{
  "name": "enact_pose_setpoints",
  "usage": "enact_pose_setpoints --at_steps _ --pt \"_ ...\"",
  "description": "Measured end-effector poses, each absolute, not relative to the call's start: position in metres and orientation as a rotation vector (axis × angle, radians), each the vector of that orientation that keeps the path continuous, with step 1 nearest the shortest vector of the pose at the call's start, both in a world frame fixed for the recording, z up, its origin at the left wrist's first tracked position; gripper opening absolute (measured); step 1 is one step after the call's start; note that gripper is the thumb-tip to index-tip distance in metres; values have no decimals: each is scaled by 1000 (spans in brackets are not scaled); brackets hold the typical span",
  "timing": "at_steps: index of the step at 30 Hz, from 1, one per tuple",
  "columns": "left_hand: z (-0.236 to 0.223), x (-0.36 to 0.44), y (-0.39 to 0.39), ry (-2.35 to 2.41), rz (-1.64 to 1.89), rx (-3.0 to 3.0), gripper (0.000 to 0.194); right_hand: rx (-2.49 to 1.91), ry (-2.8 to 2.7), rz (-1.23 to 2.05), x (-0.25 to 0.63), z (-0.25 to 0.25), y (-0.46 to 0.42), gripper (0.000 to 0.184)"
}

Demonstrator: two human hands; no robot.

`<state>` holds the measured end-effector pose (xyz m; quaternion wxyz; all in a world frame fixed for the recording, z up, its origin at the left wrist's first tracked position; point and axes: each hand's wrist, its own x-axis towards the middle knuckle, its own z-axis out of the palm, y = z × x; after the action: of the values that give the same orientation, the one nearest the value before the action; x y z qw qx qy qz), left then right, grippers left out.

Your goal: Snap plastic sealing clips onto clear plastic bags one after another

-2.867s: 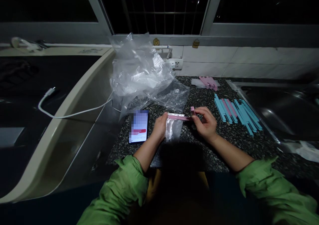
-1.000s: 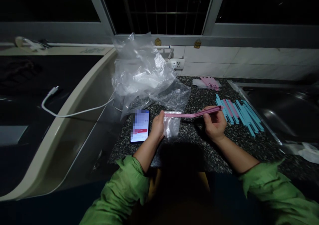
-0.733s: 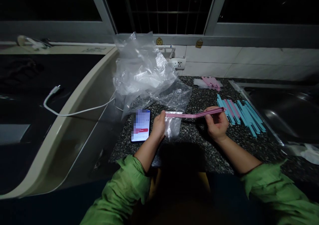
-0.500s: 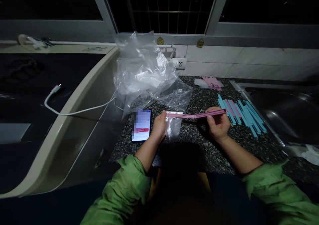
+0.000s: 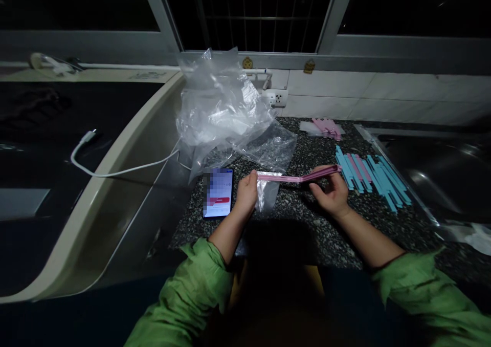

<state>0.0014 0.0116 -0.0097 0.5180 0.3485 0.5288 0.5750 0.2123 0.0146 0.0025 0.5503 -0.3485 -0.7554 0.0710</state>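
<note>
My left hand (image 5: pixel 246 191) is closed on the left end of a long pink plastic strip (image 5: pixel 278 178). The strip bends at a hinge-like joint near its middle, and its right half slants up to the right. Behind that right half are the fingers of my right hand (image 5: pixel 333 193), touching it. The right thumb is lowered and stands apart from the strip. Under the strip, beside my left hand, lies a small clear plastic packet (image 5: pixel 267 196). A phone (image 5: pixel 218 193) with a lit screen is left of my left hand.
Several blue strips (image 5: pixel 383 180), with pink strips (image 5: pixel 358 168) among them, lie on the speckled counter (image 5: pixel 307 234). Pink pieces (image 5: pixel 326 128) lie farther back. Large clear bags (image 5: pixel 226 111) are piled behind the phone. A sink (image 5: pixel 441 173) borders the right, a white cable (image 5: pixel 126 172) the left.
The right half of the pink strip has swung slightly inward at its joint. My right hand has shifted a little left, and its thumb has come away from the strip.
</note>
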Motion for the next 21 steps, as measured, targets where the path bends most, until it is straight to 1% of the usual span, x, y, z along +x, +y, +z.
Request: enact_pose_setpoints --at_steps 5,7,10,11,16,21 --pt "-14 2 13 1293 1391 929 41 -877 -1862 219 205 1 16 29" --pt "-15 2 13 1299 1386 988 42 -898 -1875 262 202 1 16 26" --pt "-11 0 10 1344 1383 1084 41 -923 -1885 323 196 3 17 11" --pt "-8 -2 9 1377 1397 1119 41 -930 -1885 348 194 3 17 9" --pt "1 -17 6 1576 1489 1239 40 -940 -1886 438 175 3 26 11" --pt "-4 -28 14 1656 1536 1180 42 -934 -1861 495 159 -4 40 12"
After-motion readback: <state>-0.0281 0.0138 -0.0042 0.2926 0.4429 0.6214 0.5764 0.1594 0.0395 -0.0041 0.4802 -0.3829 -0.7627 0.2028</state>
